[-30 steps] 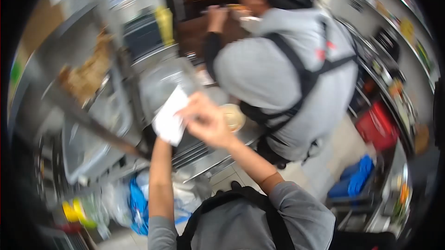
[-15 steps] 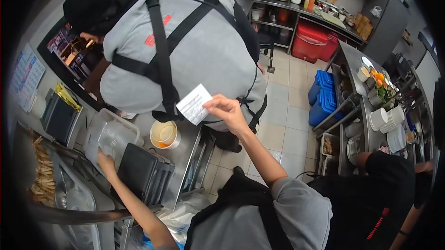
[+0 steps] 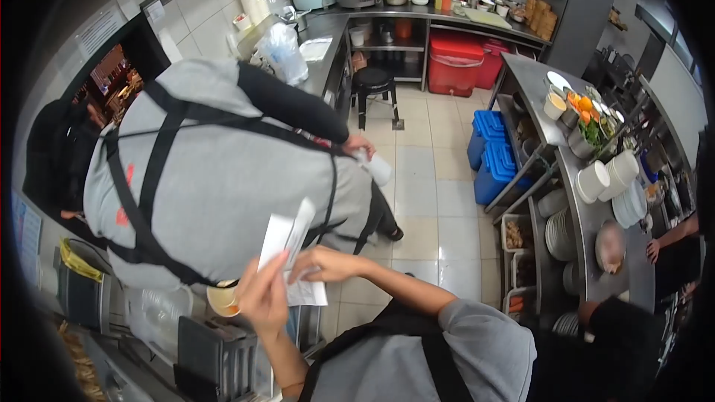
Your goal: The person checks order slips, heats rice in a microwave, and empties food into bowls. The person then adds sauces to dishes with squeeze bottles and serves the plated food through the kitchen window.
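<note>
The white paper (image 3: 277, 238), pinched by the left hand (image 3: 263, 299) and right hand (image 3: 325, 263) near a co-worker's back (image 3: 231, 186), looks light, limp, easily creased — best held by its edges

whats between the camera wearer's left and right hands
White paper lies between the left hand and the right hand, as the head view shows; whether folded or several slips is unclear.

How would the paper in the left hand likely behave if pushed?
Probably floppy: the paper looks thin, and its upper end seems to curl. Likely light too, being only sheet-like, so a nudge would probably bend it.
</note>
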Demonstrator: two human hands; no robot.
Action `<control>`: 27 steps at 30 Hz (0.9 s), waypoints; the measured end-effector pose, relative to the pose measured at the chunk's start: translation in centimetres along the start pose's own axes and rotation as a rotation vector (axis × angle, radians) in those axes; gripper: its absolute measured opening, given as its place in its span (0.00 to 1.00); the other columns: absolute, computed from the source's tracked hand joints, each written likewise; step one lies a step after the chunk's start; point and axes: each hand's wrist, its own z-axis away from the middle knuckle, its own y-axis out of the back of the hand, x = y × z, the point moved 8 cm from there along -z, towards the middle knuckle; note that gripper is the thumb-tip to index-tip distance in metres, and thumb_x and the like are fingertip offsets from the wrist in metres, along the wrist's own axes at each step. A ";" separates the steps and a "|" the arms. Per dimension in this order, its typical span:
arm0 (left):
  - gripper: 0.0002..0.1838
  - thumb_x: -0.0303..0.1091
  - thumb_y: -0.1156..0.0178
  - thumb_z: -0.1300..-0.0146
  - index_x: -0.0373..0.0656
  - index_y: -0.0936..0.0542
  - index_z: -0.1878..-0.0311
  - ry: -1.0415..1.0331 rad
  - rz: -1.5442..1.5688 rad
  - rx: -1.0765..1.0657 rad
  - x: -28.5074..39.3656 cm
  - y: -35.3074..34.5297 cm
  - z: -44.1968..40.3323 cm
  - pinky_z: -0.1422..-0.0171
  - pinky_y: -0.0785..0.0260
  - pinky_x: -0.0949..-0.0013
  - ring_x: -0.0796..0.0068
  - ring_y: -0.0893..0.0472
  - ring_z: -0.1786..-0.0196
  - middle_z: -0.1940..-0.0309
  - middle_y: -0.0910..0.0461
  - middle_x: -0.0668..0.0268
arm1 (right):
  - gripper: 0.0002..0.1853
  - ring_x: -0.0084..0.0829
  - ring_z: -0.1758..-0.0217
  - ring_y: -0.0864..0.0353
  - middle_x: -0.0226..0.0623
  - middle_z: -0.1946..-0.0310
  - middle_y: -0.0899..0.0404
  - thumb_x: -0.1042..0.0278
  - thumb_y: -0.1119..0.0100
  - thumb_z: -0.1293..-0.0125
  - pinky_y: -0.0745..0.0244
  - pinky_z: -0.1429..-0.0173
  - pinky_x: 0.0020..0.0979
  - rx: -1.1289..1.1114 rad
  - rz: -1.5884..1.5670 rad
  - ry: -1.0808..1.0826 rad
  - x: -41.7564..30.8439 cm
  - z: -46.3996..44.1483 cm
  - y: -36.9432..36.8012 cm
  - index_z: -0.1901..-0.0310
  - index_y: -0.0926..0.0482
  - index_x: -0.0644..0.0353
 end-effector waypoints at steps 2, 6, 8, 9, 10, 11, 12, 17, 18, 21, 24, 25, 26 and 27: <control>0.15 0.14 0.51 0.48 0.31 0.21 0.58 -0.048 -0.048 0.126 -2.3 -5.0 -2.8 0.69 0.35 0.71 0.67 0.25 0.72 0.71 0.22 0.55 | 0.17 0.41 0.54 0.25 0.42 0.59 0.24 0.80 0.49 0.53 0.33 0.47 0.37 -0.056 0.082 -0.015 1.0 3.8 3.4 0.59 0.22 0.64; 0.15 0.15 0.53 0.47 0.31 0.21 0.58 0.012 -0.246 0.451 -6.6 -8.9 -4.8 0.72 0.38 0.71 0.67 0.27 0.75 0.72 0.22 0.57 | 0.28 0.44 0.47 0.28 0.44 0.48 0.28 0.87 0.57 0.55 0.33 0.44 0.35 0.096 0.382 -0.329 3.9 13.4 14.6 0.48 0.27 0.60; 0.15 0.16 0.54 0.47 0.31 0.21 0.59 -0.063 -0.377 0.577 -8.3 -9.1 -3.8 0.75 0.40 0.70 0.67 0.29 0.76 0.72 0.22 0.57 | 0.32 0.45 0.46 0.28 0.44 0.45 0.30 0.88 0.59 0.58 0.33 0.44 0.34 0.239 0.436 -0.374 3.4 17.4 20.6 0.46 0.28 0.58; 0.14 0.16 0.54 0.47 0.31 0.21 0.60 -0.144 -0.458 0.597 -8.7 -9.3 -3.1 0.76 0.41 0.69 0.67 0.30 0.77 0.71 0.22 0.57 | 0.34 0.45 0.45 0.29 0.43 0.44 0.31 0.88 0.60 0.59 0.33 0.45 0.34 0.311 0.459 -0.397 3.3 18.6 23.2 0.45 0.28 0.57; 0.14 0.17 0.55 0.47 0.30 0.21 0.61 -0.166 -0.512 0.613 -8.9 -9.4 -3.0 0.76 0.41 0.68 0.67 0.30 0.77 0.71 0.22 0.57 | 0.35 0.44 0.46 0.28 0.43 0.43 0.31 0.89 0.61 0.59 0.32 0.46 0.33 0.368 0.464 -0.416 2.8 19.1 25.3 0.45 0.29 0.56; 0.14 0.17 0.55 0.48 0.30 0.21 0.62 -0.185 -0.569 0.627 -8.6 -9.5 -2.9 0.77 0.42 0.68 0.67 0.30 0.77 0.71 0.22 0.57 | 0.36 0.43 0.46 0.28 0.43 0.43 0.32 0.89 0.62 0.60 0.31 0.47 0.32 0.421 0.468 -0.437 2.0 19.3 27.4 0.44 0.29 0.56; 0.14 0.18 0.55 0.47 0.30 0.21 0.62 -0.159 -0.608 0.625 -8.6 -9.7 -2.9 0.76 0.41 0.68 0.67 0.30 0.77 0.72 0.22 0.57 | 0.37 0.43 0.47 0.27 0.42 0.42 0.32 0.89 0.62 0.61 0.31 0.48 0.31 0.475 0.472 -0.456 1.2 19.4 29.4 0.44 0.29 0.55; 0.12 0.18 0.56 0.47 0.31 0.21 0.68 -0.017 -0.601 0.704 -9.1 -9.8 -2.5 0.72 0.37 0.69 0.67 0.29 0.73 0.74 0.24 0.58 | 0.33 0.36 0.56 0.24 0.43 0.48 0.28 0.89 0.60 0.56 0.32 0.56 0.23 0.554 0.446 -0.314 3.2 16.6 36.3 0.46 0.27 0.55; 0.11 0.18 0.55 0.47 0.32 0.22 0.67 -0.015 -0.620 0.768 -9.3 -9.4 -1.9 0.71 0.36 0.70 0.67 0.29 0.72 0.74 0.25 0.59 | 0.32 0.35 0.57 0.24 0.43 0.49 0.28 0.89 0.60 0.55 0.32 0.56 0.23 0.551 0.441 -0.298 4.0 15.9 37.7 0.46 0.26 0.55; 0.08 0.20 0.53 0.46 0.34 0.24 0.67 -0.063 -0.488 1.011 -9.4 -9.9 -1.1 0.67 0.35 0.72 0.69 0.28 0.68 0.74 0.27 0.61 | 0.29 0.39 0.56 0.24 0.44 0.52 0.27 0.89 0.59 0.53 0.31 0.54 0.27 0.514 0.412 -0.327 6.8 13.4 42.0 0.49 0.26 0.57; 0.02 0.21 0.55 0.45 0.39 0.33 0.69 -0.132 0.769 0.833 -9.5 -13.7 -5.2 0.66 0.33 0.71 0.75 0.32 0.75 0.74 0.33 0.64 | 0.28 0.42 0.51 0.25 0.45 0.52 0.27 0.89 0.60 0.53 0.31 0.51 0.29 0.505 0.361 -0.233 9.5 9.9 46.7 0.48 0.26 0.58; 0.03 0.21 0.53 0.46 0.41 0.35 0.70 -0.207 0.959 0.660 -9.1 -16.3 -7.9 0.70 0.34 0.73 0.75 0.34 0.79 0.76 0.35 0.64 | 0.29 0.42 0.50 0.25 0.45 0.52 0.27 0.88 0.60 0.52 0.32 0.50 0.29 0.504 0.340 -0.187 10.0 9.2 48.0 0.47 0.27 0.57; 0.06 0.21 0.51 0.48 0.42 0.37 0.71 -0.301 1.146 0.478 -8.9 -18.9 -10.8 0.73 0.34 0.75 0.75 0.36 0.82 0.77 0.37 0.64 | 0.29 0.43 0.48 0.27 0.46 0.51 0.27 0.88 0.60 0.52 0.32 0.48 0.29 0.506 0.326 -0.188 10.4 8.1 49.3 0.46 0.28 0.57; 0.07 0.21 0.49 0.49 0.42 0.37 0.71 -0.166 1.033 0.524 -10.6 -20.9 -11.3 0.76 0.37 0.76 0.76 0.38 0.84 0.78 0.37 0.63 | 0.30 0.44 0.46 0.28 0.47 0.50 0.28 0.88 0.60 0.52 0.33 0.47 0.29 0.509 0.318 -0.178 10.6 6.8 50.7 0.45 0.28 0.57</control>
